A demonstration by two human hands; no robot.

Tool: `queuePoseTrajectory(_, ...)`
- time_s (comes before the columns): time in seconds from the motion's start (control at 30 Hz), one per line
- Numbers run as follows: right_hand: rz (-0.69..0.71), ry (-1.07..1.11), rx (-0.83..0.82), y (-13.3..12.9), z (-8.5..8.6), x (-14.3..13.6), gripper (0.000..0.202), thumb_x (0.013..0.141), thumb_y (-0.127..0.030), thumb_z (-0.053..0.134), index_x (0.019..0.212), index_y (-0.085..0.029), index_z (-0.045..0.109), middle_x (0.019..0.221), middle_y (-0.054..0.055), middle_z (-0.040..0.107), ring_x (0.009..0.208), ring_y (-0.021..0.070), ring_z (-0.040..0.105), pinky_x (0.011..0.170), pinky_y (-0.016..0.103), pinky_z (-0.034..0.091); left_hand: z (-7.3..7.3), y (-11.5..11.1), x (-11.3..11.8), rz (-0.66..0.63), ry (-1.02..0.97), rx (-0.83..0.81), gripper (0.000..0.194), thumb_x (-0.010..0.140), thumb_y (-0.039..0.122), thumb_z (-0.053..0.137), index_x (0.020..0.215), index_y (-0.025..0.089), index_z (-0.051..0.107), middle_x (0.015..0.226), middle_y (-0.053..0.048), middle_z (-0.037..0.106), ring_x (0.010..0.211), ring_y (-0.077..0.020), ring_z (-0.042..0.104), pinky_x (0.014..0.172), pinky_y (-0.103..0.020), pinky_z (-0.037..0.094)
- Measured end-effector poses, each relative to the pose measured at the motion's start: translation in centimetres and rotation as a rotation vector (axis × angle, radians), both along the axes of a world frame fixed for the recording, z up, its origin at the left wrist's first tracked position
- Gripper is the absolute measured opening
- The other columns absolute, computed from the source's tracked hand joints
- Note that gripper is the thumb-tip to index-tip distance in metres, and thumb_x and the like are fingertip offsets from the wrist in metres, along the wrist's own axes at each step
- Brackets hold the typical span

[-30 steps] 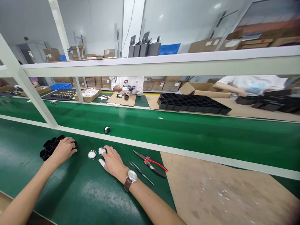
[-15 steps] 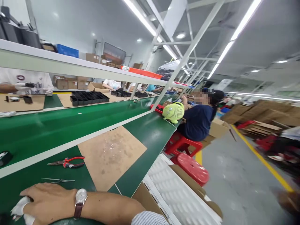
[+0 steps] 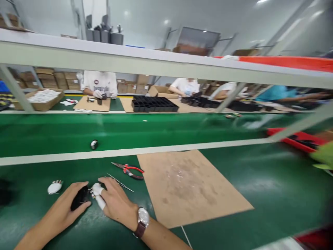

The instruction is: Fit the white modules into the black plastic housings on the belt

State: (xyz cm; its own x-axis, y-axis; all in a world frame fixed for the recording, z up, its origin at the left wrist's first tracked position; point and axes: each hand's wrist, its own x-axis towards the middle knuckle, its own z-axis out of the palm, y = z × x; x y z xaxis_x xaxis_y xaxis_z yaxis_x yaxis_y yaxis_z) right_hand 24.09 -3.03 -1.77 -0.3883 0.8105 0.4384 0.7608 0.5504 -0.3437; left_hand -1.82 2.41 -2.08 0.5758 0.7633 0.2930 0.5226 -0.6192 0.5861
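Note:
My left hand [image 3: 63,208] wraps around a black plastic housing [image 3: 80,199] low over the green bench, its hollow facing right. Two fingers of my right hand [image 3: 117,203] wear white finger cots and are bent toward that housing. At their tips is a small part with pale and reddish bits [image 3: 91,193], mostly hidden and blurred, close to the housing's edge. A white rounded part with short coloured wires [image 3: 54,188] lies left of my hands. Just beyond my right hand rest metal tweezers [image 3: 122,183] and red-and-black needle-nose pliers [image 3: 128,170].
A stained cardboard sheet [image 3: 192,187] covers the bench at right. Beyond a pale rail [image 3: 117,153] runs a green belt [image 3: 182,130] carrying a small black-and-white part [image 3: 94,144]. A shelf beam [image 3: 145,59] crosses above. Co-workers sit opposite, near a black compartment tray [image 3: 154,104].
My view has swung left from the aisle to the bench. My left hand and the black housing have come into sight; the co-worker seated at the right has left the view.

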Motion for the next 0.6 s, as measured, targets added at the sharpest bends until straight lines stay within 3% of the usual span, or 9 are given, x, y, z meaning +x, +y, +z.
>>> queuePoseTrajectory(0.07, 0.002, 0.048, -0.004, -0.2, 0.0, -0.2, 0.035, 0.096, -0.014, 0.060, 0.131, -0.016, 0.059, 0.139, 0.016, 0.057, 0.123, 0.0309, 0.055, 0.107, 0.047, 0.052, 1.0, -0.1, 0.0, -0.019, 0.025, -0.025, 0.064, 0.089, 0.044, 0.080, 0.148, 0.036, 0.055, 0.143, -0.008, 0.066, 0.129, -0.0326, 0.067, 0.109, -0.041, 0.058)
queuePoseTrajectory(0.17, 0.018, 0.078, -0.008, -0.5, 0.1, -0.7, 0.034, 0.098, -0.013, 0.055, 0.132, -0.018, 0.057, 0.132, 0.015, 0.061, 0.119, 0.0311, 0.056, 0.103, 0.050, 0.054, 3.9, 0.6, 0.8, -0.019, 0.006, 0.035, 0.062, 0.092, 0.045, 0.076, 0.149, 0.035, 0.054, 0.150, -0.009, 0.061, 0.136, -0.0333, 0.061, 0.114, -0.043, 0.053)
queuePoseTrajectory(0.27, 0.004, 0.074, 0.003, -0.5, 0.3, -1.0, 0.031, 0.099, -0.013, 0.054, 0.130, -0.018, 0.056, 0.130, 0.015, 0.062, 0.117, 0.0315, 0.056, 0.101, 0.051, 0.053, 7.0, 3.2, 2.9, 0.002, 0.036, 0.133, 0.055, 0.098, 0.045, 0.068, 0.149, 0.032, 0.053, 0.147, -0.010, 0.061, 0.136, -0.0324, 0.059, 0.114, -0.045, 0.051)
queuePoseTrajectory(0.33, -0.003, 0.072, 0.008, -0.4, 0.3, -1.0, 0.034, 0.098, -0.014, 0.054, 0.132, -0.016, 0.055, 0.129, 0.016, 0.062, 0.116, 0.0314, 0.056, 0.102, 0.050, 0.053, 8.0, 6.1, 5.0, 0.001, 0.085, 0.183, 0.054, 0.100, 0.047, 0.063, 0.149, 0.027, 0.053, 0.145, -0.012, 0.062, 0.136, -0.0342, 0.058, 0.115, -0.048, 0.049)
queuePoseTrajectory(0.43, -0.010, 0.046, 0.000, -0.3, 0.2, -0.8, 0.040, 0.095, -0.019, 0.059, 0.135, -0.013, 0.053, 0.125, 0.016, 0.064, 0.112, 0.0308, 0.058, 0.099, 0.047, 0.053, 7.2, 11.2, 8.7, 0.027, 0.166, 0.203, 0.061, 0.097, 0.053, 0.058, 0.146, 0.017, 0.054, 0.144, -0.018, 0.062, 0.136, -0.0396, 0.056, 0.114, -0.055, 0.047)
queuePoseTrajectory(0.53, 0.023, -0.067, -0.011, 0.0, -0.3, -0.6, 0.037, 0.092, -0.035, 0.071, 0.122, -0.016, 0.060, 0.119, 0.012, 0.066, 0.107, 0.0295, 0.059, 0.093, 0.043, 0.055, 4.7, 15.7, 12.7, 0.112, 0.254, 0.195, 0.074, 0.087, 0.060, 0.059, 0.140, 0.009, 0.057, 0.139, -0.024, 0.064, 0.132, -0.0435, 0.058, 0.111, -0.056, 0.048)
queuePoseTrajectory(0.6, 0.051, -0.174, 0.011, 0.7, -1.0, -0.4, 0.041, 0.090, -0.048, 0.075, 0.114, -0.017, 0.064, 0.119, 0.012, 0.067, 0.106, 0.0290, 0.060, 0.090, 0.042, 0.056, 3.2, 18.3, 14.9, 0.136, 0.272, 0.207, 0.066, 0.086, 0.058, 0.055, 0.130, 0.009, 0.063, 0.127, -0.022, 0.071, 0.122, -0.0400, 0.066, 0.109, -0.050, 0.050)
